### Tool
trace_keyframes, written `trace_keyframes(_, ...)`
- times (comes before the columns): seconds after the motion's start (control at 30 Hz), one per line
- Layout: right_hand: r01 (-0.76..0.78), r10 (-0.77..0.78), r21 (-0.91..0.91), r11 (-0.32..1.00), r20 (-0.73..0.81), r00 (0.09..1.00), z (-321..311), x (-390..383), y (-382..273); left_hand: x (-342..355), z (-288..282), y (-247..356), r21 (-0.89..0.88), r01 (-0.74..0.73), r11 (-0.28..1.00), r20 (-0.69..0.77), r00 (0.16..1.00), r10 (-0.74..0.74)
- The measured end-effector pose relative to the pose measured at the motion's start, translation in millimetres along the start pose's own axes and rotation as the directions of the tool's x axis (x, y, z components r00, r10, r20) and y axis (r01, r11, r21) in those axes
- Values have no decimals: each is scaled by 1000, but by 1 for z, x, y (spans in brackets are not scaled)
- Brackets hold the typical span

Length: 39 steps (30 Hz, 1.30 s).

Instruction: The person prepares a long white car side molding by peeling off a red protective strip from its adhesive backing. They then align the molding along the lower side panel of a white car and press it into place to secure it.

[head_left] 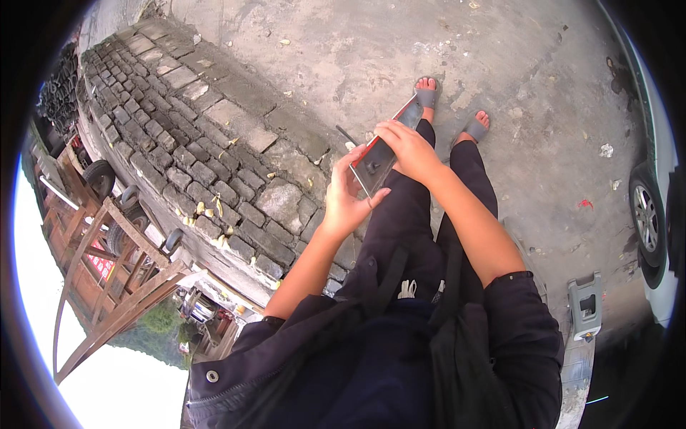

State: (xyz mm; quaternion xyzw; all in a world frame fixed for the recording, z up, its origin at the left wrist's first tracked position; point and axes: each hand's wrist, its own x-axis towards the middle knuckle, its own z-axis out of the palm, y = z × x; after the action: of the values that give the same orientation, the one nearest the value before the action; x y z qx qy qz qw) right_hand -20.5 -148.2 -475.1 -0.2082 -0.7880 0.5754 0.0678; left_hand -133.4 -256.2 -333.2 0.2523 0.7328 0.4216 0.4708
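Note:
A flat, rectangular panel (373, 166) with a dark, glossy face and a red strip along its far edge is held tilted in front of my legs. My left hand (348, 199) is closed on its left end, the thumb at the near corner and the fingers at the far edge. Across its middle lies my right hand (409, 149), fingers wrapped over the far edge. A thin dark rod (346, 135) sticks out beyond the left fingers; whether it belongs to the panel I cannot tell.
My feet in grey sandals (474, 130) stand on concrete ground (343, 50). Stone paving (171, 143) runs along the left, with a wooden frame (136, 236) and tyres (98, 179) beyond it. At right are a car wheel (646, 214) and a grey plastic piece (586, 304).

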Motion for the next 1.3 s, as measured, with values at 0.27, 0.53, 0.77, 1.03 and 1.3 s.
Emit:
trace_keyframes(0.27,-20,21,20,1000,-41,999,-2,15,3,15,-9,-2,18,2,1000,33,999,-3)
trace_keyframes(0.53,-71,69,-50,996,-33,997,-9,21,-9,17,-24,36,-486,330,809,94,940,-328)
trace_keyframes(0.77,-97,94,-121,988,-27,995,0,21,-11,21,-36,41,-381,372,847,-39,908,-416)
trace_keyframes(1.03,-96,82,-210,973,-74,994,5,21,-11,25,-32,58,-137,448,883,-239,850,-469)
trace_keyframes(1.3,-114,95,-247,962,-86,992,2,24,-16,31,-33,69,-18,509,861,-264,828,-495)
